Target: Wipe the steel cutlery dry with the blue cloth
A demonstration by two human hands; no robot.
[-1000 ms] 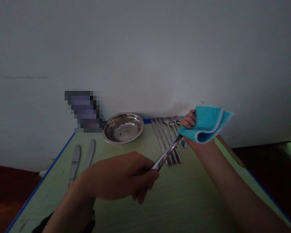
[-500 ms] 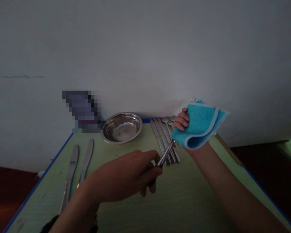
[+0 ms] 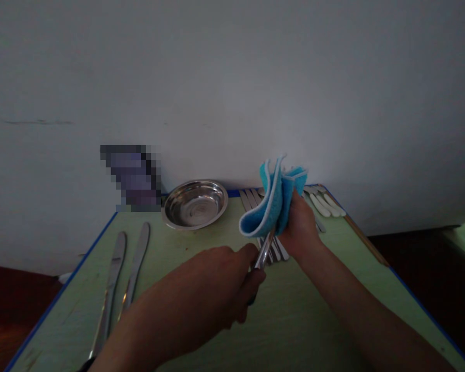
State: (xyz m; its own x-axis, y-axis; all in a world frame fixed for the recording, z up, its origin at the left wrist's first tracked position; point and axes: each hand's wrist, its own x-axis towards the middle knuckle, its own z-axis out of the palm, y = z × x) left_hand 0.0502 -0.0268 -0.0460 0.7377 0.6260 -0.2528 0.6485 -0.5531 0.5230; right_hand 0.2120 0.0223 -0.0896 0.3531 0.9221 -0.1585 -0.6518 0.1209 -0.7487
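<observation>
My left hand (image 3: 220,281) is closed round the handle of a steel table knife (image 3: 264,250), which points up and away over the middle of the green table (image 3: 201,243). My right hand (image 3: 300,227) grips a folded blue cloth (image 3: 273,201) with a white edge, wrapped over the knife's blade. The blade's tip is hidden inside the cloth.
A shiny steel bowl (image 3: 195,203) sits at the back by the wall. Two knives (image 3: 126,268) lie at the left. A row of steel cutlery (image 3: 256,206) lies behind my hands, and white-handled pieces (image 3: 327,203) lie at the back right. A blurred patch (image 3: 132,178) stands left of the bowl.
My right hand has swung the cloth leftward and down over the knife's blade, uncovering the white-handled pieces behind it. My left hand has tipped the knife more upright.
</observation>
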